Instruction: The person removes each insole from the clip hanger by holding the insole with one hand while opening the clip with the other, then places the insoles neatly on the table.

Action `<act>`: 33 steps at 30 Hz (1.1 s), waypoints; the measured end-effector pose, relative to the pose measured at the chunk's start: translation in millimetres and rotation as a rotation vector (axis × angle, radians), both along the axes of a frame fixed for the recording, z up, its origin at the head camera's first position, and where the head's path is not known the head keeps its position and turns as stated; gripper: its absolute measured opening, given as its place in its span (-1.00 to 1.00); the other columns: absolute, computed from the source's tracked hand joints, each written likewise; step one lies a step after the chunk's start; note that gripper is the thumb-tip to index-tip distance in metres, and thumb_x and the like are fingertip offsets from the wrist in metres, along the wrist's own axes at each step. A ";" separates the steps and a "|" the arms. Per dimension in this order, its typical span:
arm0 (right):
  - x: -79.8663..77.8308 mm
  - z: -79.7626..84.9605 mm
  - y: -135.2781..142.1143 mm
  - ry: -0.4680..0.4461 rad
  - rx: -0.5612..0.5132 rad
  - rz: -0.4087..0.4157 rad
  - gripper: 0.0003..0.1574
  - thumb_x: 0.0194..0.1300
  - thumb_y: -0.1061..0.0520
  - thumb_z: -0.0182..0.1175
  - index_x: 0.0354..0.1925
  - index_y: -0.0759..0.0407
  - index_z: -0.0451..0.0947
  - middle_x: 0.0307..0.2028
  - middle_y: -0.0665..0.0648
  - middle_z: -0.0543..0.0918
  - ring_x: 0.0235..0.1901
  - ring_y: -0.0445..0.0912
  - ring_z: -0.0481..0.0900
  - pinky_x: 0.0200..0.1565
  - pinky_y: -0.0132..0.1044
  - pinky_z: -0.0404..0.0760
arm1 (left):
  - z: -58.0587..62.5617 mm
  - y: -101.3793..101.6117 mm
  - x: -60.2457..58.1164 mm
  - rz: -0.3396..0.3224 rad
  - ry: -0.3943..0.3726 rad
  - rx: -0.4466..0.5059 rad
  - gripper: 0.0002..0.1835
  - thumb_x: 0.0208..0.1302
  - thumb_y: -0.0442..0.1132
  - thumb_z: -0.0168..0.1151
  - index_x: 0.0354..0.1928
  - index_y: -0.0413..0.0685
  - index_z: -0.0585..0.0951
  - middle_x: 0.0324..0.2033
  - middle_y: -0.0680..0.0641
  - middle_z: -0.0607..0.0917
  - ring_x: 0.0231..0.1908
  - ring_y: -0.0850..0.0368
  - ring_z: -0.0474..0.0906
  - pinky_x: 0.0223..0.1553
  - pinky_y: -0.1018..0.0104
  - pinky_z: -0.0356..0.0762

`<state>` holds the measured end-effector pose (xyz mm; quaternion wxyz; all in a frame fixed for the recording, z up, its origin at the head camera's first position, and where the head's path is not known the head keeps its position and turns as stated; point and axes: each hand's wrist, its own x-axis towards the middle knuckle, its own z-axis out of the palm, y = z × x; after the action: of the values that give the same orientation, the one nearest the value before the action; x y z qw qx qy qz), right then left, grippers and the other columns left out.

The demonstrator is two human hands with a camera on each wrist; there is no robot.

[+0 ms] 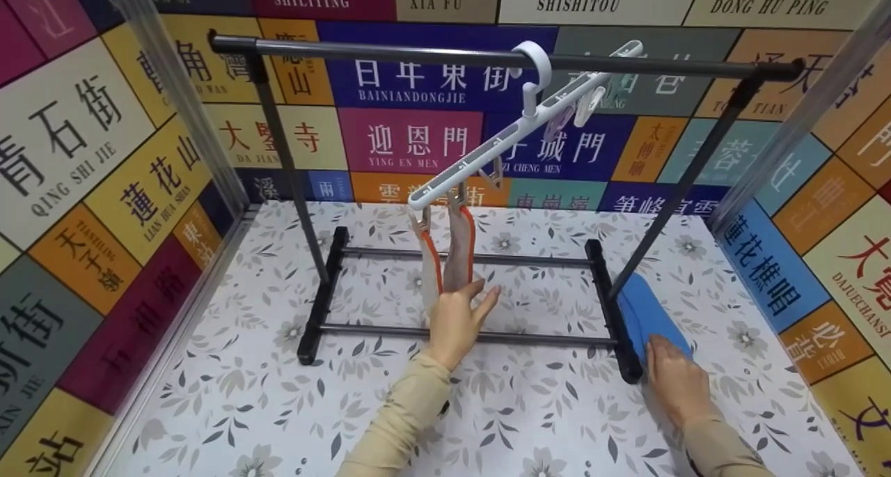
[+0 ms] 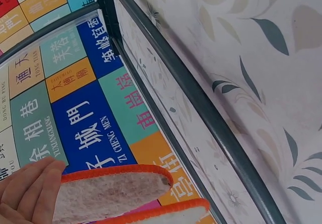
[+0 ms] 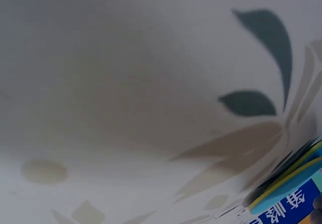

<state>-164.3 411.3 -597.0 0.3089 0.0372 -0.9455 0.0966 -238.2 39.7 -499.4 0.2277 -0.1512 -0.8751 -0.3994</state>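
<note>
A pair of insoles with orange edges and pale fuzzy faces hangs from clips at the near end of a white clip hanger. My left hand is at their lower ends, its fingers spread; in the left wrist view the fingers lie against the fuzzy insole. On the right, my right hand pinches the near end of blue insoles beside the rack's foot. Two blue layers with yellow edges show in the right wrist view, where the hand is mostly out of frame.
The hanger hooks over the top bar of a dark metal rack. Further clips dangle at its far end. The rack stands on a flower-patterned tabletop, with printed sign walls behind and at both sides.
</note>
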 end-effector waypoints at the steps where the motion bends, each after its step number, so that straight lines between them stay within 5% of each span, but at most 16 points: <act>1: -0.6 0.3 -1.9 -0.004 -0.001 0.003 -0.66 0.28 0.25 0.19 -0.02 0.45 0.59 -0.12 0.45 0.69 -0.23 0.40 0.66 -0.39 0.28 0.57 | 0.6 -0.3 0.7 0.003 0.007 -0.001 -0.51 0.38 0.17 0.15 -0.07 -0.11 0.76 -0.28 -0.14 0.80 -0.36 -0.03 0.77 -0.33 0.14 0.68; 9: -10.7 4.2 -21.0 -0.019 -0.014 0.023 -0.59 0.34 0.18 0.16 0.06 0.43 0.58 0.01 0.45 0.65 -0.08 0.37 0.64 -0.25 0.27 0.59 | 10.8 -1.5 4.4 0.003 0.025 0.014 -0.53 0.37 0.17 0.16 -0.09 -0.08 0.76 -0.25 -0.12 0.81 -0.32 -0.03 0.77 -0.32 0.13 0.68; 18: -30.5 7.7 -52.0 0.109 -0.015 0.104 -0.57 0.23 0.20 0.26 0.03 0.44 0.62 -0.03 0.42 0.69 -0.08 0.32 0.67 -0.25 0.21 0.62 | 25.2 -4.2 9.3 0.014 0.074 0.004 -0.55 0.34 0.14 0.21 -0.07 -0.08 0.76 -0.28 -0.13 0.81 -0.35 -0.05 0.77 -0.34 0.15 0.67; 27: -51.1 14.2 -101.9 0.056 -0.003 0.160 -0.46 0.27 0.13 0.25 0.14 0.43 0.54 0.10 0.40 0.62 0.15 0.28 0.57 0.11 0.13 0.54 | 48.8 -12.7 12.7 0.070 0.212 0.001 -0.61 0.37 0.04 0.22 -0.05 -0.12 0.74 -0.65 -0.02 0.70 -0.69 0.09 0.56 -0.57 0.19 0.54; 33: -54.6 15.5 -137.9 0.017 0.006 0.202 -0.36 0.29 0.07 0.26 0.21 0.44 0.47 0.17 0.41 0.57 0.21 0.27 0.51 0.19 0.11 0.49 | 63.3 -22.7 11.3 0.121 0.273 0.010 -0.67 0.35 -0.03 0.25 -0.03 -0.10 0.73 -0.53 -0.07 0.77 -0.64 0.04 0.63 -0.57 0.17 0.54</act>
<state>-218.9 273.5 -581.6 0.3056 0.1339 -0.9345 0.1242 -226.9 17.0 -436.1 0.3691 -0.1499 -0.8416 -0.3647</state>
